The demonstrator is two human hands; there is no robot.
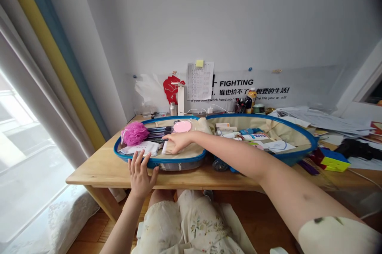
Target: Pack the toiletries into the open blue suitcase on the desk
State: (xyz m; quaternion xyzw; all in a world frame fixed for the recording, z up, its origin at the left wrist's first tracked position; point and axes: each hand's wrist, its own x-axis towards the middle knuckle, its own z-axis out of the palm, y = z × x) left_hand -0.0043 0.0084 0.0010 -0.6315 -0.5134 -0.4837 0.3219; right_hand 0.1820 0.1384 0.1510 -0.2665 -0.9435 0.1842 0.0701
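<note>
Wooden tabletop (98, 170), blue-rimmed suitcase (312, 139) lying open on it, right hand (179, 141) reaching into its left half, fingers laid flat, grip impossible to tell, left hand (140, 176) spread open at the near rim, pink bath puff (134, 133), small pale bundle (167, 149) under the right fingers.

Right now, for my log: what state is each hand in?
Left hand: open, fingers spread on the suitcase's blue rim.
Right hand: open, flat on a beige bundle; no grip visible.

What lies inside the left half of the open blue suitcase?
A pink pouf, a round pink disc, dark slim items and a white packet. The right hand covers part of a pale bundle.
</note>
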